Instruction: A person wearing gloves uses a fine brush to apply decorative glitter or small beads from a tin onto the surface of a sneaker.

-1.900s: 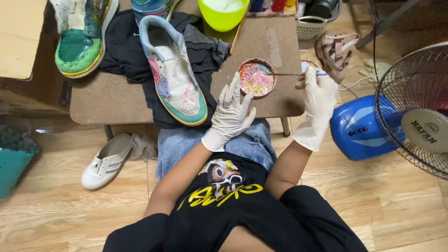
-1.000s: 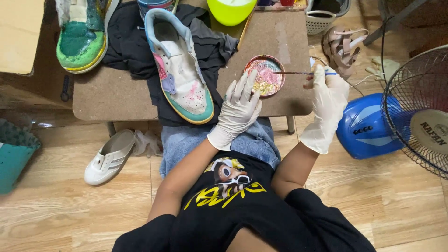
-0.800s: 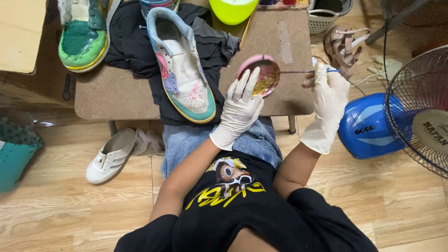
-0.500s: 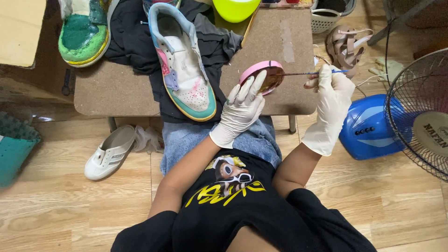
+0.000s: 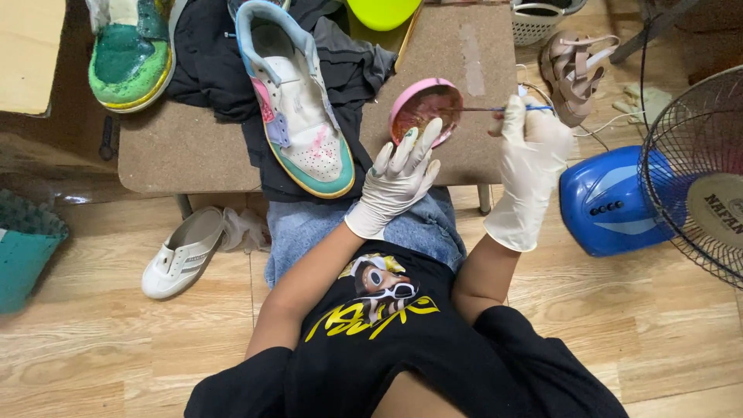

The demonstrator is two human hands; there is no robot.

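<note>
My left hand (image 5: 396, 179), in a white glove, holds a small pink paint dish (image 5: 424, 108) tilted up on its edge over the low brown table (image 5: 178, 147). My right hand (image 5: 532, 147), also gloved, grips a thin paintbrush (image 5: 495, 109) whose tip reaches into the dish. A white sneaker (image 5: 298, 104) with pastel pink, blue and green patches lies on a black cloth (image 5: 340, 70) just left of the dish. A second sneaker (image 5: 128, 54), painted green, sits at the table's far left.
A lime-green bowl (image 5: 383, 11) stands at the table's back edge. To the right are a blue-based standing fan (image 5: 673, 190), a tan sandal (image 5: 573, 66) and a white basket (image 5: 538, 19). A white slip-on shoe (image 5: 182, 251) lies on the wood floor; a teal bin (image 5: 27, 251) sits far left.
My left hand has lifted the dish from flat on the table and tilted it up on edge. My right hand keeps the brush tip in it.
</note>
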